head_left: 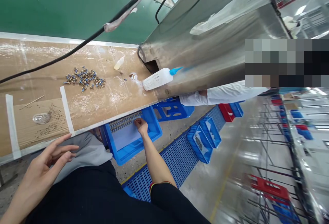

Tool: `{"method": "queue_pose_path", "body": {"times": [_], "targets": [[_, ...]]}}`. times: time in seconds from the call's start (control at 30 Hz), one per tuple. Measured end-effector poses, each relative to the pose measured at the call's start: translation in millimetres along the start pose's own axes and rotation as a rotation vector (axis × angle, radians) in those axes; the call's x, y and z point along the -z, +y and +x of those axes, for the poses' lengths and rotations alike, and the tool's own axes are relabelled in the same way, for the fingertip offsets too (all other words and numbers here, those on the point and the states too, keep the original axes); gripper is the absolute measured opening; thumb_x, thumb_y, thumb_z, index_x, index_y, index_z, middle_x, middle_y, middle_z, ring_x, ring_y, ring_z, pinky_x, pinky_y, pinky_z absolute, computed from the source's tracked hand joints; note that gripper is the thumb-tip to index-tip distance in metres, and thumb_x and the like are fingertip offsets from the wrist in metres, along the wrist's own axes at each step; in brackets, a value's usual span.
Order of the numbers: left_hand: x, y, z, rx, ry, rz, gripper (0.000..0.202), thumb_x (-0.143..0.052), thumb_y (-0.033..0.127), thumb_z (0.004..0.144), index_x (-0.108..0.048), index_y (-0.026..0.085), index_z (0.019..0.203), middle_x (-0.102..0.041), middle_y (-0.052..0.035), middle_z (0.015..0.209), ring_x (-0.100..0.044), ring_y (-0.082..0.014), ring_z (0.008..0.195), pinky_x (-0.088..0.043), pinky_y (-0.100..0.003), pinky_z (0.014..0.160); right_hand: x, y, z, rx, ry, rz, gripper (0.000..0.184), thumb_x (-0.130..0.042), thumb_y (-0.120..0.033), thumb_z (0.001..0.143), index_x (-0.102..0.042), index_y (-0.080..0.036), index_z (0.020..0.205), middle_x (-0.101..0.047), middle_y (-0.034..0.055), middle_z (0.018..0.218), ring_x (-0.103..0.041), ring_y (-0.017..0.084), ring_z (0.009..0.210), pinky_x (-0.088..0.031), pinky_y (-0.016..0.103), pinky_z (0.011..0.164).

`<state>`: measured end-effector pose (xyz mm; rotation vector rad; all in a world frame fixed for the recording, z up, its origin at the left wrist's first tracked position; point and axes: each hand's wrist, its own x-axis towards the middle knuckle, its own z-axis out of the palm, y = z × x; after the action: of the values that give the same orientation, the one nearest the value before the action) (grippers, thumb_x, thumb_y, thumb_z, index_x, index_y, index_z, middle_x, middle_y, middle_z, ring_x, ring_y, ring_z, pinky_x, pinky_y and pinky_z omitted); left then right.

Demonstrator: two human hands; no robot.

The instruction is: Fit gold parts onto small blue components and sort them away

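Observation:
My right hand (141, 126) reaches into a blue plastic bin (123, 157) below the table's front edge. Its fingertips are pinched at the end of neat rows of small metal parts (124, 122), which stand on a pale sheet (125, 138). What the fingers hold is too small and covered to make out. Over my lap, close to the table edge, my left hand (48, 165) is empty with its fingers apart. On the table lies a loose pile of small brass-coloured and blue parts (86, 79).
A white bottle with a blue nozzle (158, 79) leans by a metal housing (205, 45). A small bottle (119, 62), a thin stick (32, 102) and taped cardboard (23, 114) with tiny bits are on the table. A black cable (89, 38) crosses above. A co-worker's white sleeve (226, 93) shows beyond.

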<state>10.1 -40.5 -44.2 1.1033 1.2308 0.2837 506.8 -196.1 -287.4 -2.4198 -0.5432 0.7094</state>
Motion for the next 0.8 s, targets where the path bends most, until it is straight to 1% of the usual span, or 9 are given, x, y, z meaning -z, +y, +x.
{"method": "queue_pose_path", "body": {"times": [0.13, 0.23, 0.33, 0.43, 0.57, 0.63, 0.7, 0.77, 0.8], "targets": [[0.7, -4.8, -0.5, -0.006, 0.013, 0.011, 0.067, -0.076, 0.073, 0.098, -0.065, 0.038, 0.154, -0.088, -0.0005, 0.128, -0.084, -0.0345, 0.114, -0.069, -0.053, 0.110, -7.2, 15.8, 13.2, -0.001, -0.048, -0.043, 0.036, -0.077, -0.044, 0.109, -0.072, -0.018, 0.134, -0.075, 0.0089, 0.132, -0.076, 0.023, 0.112, -0.069, 0.044, 0.097], [5.0, -10.3, 1.8, -0.023, -0.020, 0.020, 0.068, -0.077, 0.071, 0.098, -0.064, 0.036, 0.156, -0.087, -0.0029, 0.130, -0.084, -0.0346, 0.116, -0.071, -0.051, 0.107, -10.7, 22.1, 16.5, 0.005, -0.070, -0.060, 0.037, -0.077, -0.044, 0.109, -0.072, -0.018, 0.134, -0.075, 0.0091, 0.133, -0.076, 0.024, 0.112, -0.069, 0.044, 0.098], [10.6, -15.3, 4.1, -0.043, -0.045, 0.019, 0.070, -0.076, 0.068, 0.101, -0.060, 0.035, 0.160, -0.086, -0.0061, 0.133, -0.084, -0.0352, 0.116, -0.071, -0.052, 0.107, -12.1, 22.2, 15.6, 0.014, -0.069, -0.069, 0.037, -0.076, -0.044, 0.109, -0.072, -0.018, 0.134, -0.075, 0.0089, 0.132, -0.076, 0.024, 0.112, -0.069, 0.044, 0.098], [14.7, -18.0, 5.3, -0.051, -0.054, 0.025, 0.074, -0.077, 0.067, 0.101, -0.059, 0.031, 0.163, -0.085, -0.0100, 0.136, -0.085, -0.0353, 0.116, -0.071, -0.047, 0.103, -10.9, 16.6, 12.8, 0.023, -0.047, -0.076, 0.035, -0.076, -0.045, 0.109, -0.073, -0.018, 0.131, -0.076, 0.0084, 0.129, -0.077, 0.023, 0.110, -0.069, 0.043, 0.097], [15.8, -18.4, 4.9, -0.064, -0.031, 0.008, 0.077, -0.080, 0.068, 0.098, -0.062, 0.027, 0.161, -0.086, -0.0127, 0.132, -0.086, -0.0357, 0.112, -0.073, -0.045, 0.099, -5.8, 0.0, 3.9, 0.041, 0.008, -0.064, 0.034, -0.076, -0.046, 0.109, -0.074, -0.017, 0.126, -0.077, 0.0068, 0.122, -0.077, 0.021, 0.103, -0.069, 0.041, 0.092], [15.8, -18.7, 4.3, -0.074, -0.012, -0.011, 0.075, -0.079, 0.068, 0.099, -0.064, 0.026, 0.159, -0.087, -0.0132, 0.130, -0.086, -0.0356, 0.112, -0.072, -0.046, 0.100, -1.0, -13.0, -5.5, 0.059, 0.063, -0.042, 0.033, -0.077, -0.048, 0.109, -0.074, -0.016, 0.119, -0.077, 0.0040, 0.112, -0.076, 0.018, 0.094, -0.067, 0.037, 0.087], [16.8, -19.9, 3.8, -0.080, -0.007, -0.019, 0.074, -0.078, 0.068, 0.100, -0.064, 0.025, 0.159, -0.087, -0.0138, 0.129, -0.086, -0.0353, 0.111, -0.072, -0.046, 0.099, 6.1, -29.7, -19.0, 0.092, 0.158, -0.007, 0.039, -0.073, -0.054, 0.109, -0.074, -0.016, 0.101, -0.074, 0.0008, 0.091, -0.071, 0.016, 0.078, -0.063, 0.032, 0.077], [18.6, -21.6, 3.4, -0.085, -0.015, -0.015, 0.073, -0.078, 0.067, 0.099, -0.065, 0.025, 0.158, -0.087, -0.0145, 0.128, -0.087, -0.0350, 0.110, -0.072, -0.046, 0.098, 14.9, -51.1, -35.8, 0.142, 0.279, 0.045, 0.054, -0.060, -0.063, 0.112, -0.067, -0.019, 0.080, -0.064, -0.0011, 0.069, -0.061, 0.016, 0.064, -0.054, 0.030, 0.065], [19.4, -22.2, 3.2, -0.088, -0.016, -0.015, 0.072, -0.078, 0.066, 0.100, -0.066, 0.025, 0.157, -0.087, -0.0146, 0.129, -0.087, -0.0346, 0.110, -0.072, -0.046, 0.098, 19.2, -64.1, -45.0, 0.175, 0.339, 0.078, 0.060, -0.051, -0.066, 0.113, -0.062, -0.022, 0.074, -0.058, -0.0018, 0.061, -0.056, 0.017, 0.059, -0.049, 0.030, 0.060]]}}
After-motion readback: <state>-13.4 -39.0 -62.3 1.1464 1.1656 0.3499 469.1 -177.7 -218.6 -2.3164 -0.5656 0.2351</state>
